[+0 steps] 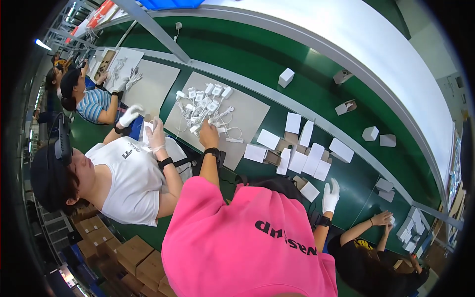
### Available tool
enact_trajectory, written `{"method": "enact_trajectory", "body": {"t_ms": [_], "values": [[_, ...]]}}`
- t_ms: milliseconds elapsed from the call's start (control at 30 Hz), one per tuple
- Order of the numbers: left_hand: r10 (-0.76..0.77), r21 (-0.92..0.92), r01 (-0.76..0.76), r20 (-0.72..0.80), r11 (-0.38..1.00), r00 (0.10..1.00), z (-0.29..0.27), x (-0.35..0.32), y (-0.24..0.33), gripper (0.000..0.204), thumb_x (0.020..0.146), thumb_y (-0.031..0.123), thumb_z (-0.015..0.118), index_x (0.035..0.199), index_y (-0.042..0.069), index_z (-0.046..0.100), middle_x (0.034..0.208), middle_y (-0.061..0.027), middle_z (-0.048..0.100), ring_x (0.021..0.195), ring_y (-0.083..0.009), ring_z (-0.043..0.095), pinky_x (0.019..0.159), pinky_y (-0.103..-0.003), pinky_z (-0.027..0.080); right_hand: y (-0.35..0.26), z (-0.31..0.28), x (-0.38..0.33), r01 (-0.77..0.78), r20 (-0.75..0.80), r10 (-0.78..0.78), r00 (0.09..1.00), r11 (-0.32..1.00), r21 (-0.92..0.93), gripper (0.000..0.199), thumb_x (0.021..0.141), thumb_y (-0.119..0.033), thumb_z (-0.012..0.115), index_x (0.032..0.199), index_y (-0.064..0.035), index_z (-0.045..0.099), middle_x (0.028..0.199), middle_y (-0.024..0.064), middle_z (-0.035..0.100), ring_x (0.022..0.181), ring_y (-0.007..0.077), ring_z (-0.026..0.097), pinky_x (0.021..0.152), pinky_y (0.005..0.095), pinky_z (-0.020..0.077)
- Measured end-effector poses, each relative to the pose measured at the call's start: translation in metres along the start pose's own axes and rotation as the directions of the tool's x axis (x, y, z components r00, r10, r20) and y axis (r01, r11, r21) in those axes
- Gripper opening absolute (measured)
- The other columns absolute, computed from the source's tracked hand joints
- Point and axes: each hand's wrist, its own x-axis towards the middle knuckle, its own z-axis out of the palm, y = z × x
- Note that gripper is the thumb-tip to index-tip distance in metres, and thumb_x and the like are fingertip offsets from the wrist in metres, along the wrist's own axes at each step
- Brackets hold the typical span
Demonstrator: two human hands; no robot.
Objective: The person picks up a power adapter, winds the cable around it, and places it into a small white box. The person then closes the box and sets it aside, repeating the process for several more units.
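My left hand [209,134], bare, reaches to the near edge of a pile of white chargers [213,106] with cables. Its fingers are curled, with the tips against a white charger [196,128]; the grip is partly hidden. The chargers lie on a grey mat [185,110]. My right hand [330,196] wears a white glove and is held over the green bench, fingers stretched and apart, holding nothing. Close to its left is an opened small white box [310,191]. Beyond it lie several white boxes with raised flaps [312,159].
At my left a co-worker [126,173] with gloved hands holds a small white box [148,131]. Another person [376,262] works at the right near stacked white boxes [411,228]. A metal rail [277,101] borders the green belt [262,54], where small boxes stand. Cartons [133,255] stand behind.
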Motion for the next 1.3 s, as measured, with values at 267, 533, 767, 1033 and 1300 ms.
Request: {"method": "enact_trajectory", "body": {"t_ms": [267, 533, 767, 1033, 1300], "values": [[0.14, 0.016, -0.143, 0.135, 0.99, 0.981, -0.042, 0.016, -0.005, 0.054, 0.079, 0.045, 0.061, 0.118, 0.008, 0.06, 0.116, -0.0248, 0.057, 0.107, -0.0393, 0.055, 0.092, -0.046, 0.044, -0.053, 0.004, 0.009, 0.265, 0.027, -0.264, 0.964, 0.964, -0.039, 0.032, 0.086, -0.014, 0.06, 0.116, -0.0037, 0.06, 0.121, 0.0174, 0.058, 0.114, 0.0335, 0.053, 0.099, 0.0398, 0.0399], [0.346, -0.105, -0.334, 0.139, 0.937, 0.928, -0.057, -0.003, 0.047, 0.039, 0.082, 0.042, 0.053, 0.086, 0.006, 0.07, 0.099, -0.0209, 0.066, 0.099, -0.0363, 0.061, 0.084, -0.048, 0.047, -0.07, 0.011, 0.005, 0.31, 0.067, -0.311, 0.948, 0.95, 0.014, 0.03, 0.082, -0.01, 0.061, 0.111, -0.0022, 0.062, 0.116, 0.0183, 0.059, 0.111, 0.034, 0.054, 0.097, 0.0407, 0.0416], [0.228, 0.197, -0.272, 0.219, 0.942, 0.949, 0.034, 0.052, 0.054, 0.04, 0.075, 0.027, 0.061, 0.112, 0.012, 0.061, 0.119, -0.0183, 0.054, 0.113, -0.0381, 0.047, 0.091, -0.05, 0.041, -0.078, -0.007, -0.012, 0.266, 0.099, -0.263, 0.96, 0.964, -0.023, 0.03, 0.083, -0.012, 0.061, 0.111, -0.0015, 0.061, 0.115, 0.0193, 0.06, 0.11, 0.0346, 0.054, 0.097, 0.0411, 0.0413], [0.202, 0.24, -0.166, -0.132, 0.956, 0.97, 0.059, 0.031, 0.038, 0.026, 0.076, 0.021, 0.059, 0.1, 0.014, 0.064, 0.103, -0.0135, 0.063, 0.112, -0.0316, 0.05, 0.089, -0.049, 0.036, -0.056, -0.008, -0.032, 0.091, 0.048, -0.089, 0.995, 0.994, -0.06, 0.031, 0.087, -0.014, 0.056, 0.115, 0.0006, 0.06, 0.115, 0.0206, 0.06, 0.108, 0.0346, 0.057, 0.095, 0.0387, 0.0426], [0.213, 0.328, -0.226, 0.076, 0.917, 0.974, 0.052, 0.049, 0.032, 0.017, 0.079, 0.016, 0.058, 0.094, 0.013, 0.066, 0.095, -0.0105, 0.066, 0.105, -0.0286, 0.054, 0.088, -0.047, 0.036, -0.084, -0.002, -0.017, 0.173, 0.176, -0.165, 0.97, 0.985, -0.027, 0.032, 0.087, -0.013, 0.055, 0.115, 0.0016, 0.06, 0.115, 0.0207, 0.061, 0.106, 0.0342, 0.059, 0.094, 0.0384, 0.0439]]}}
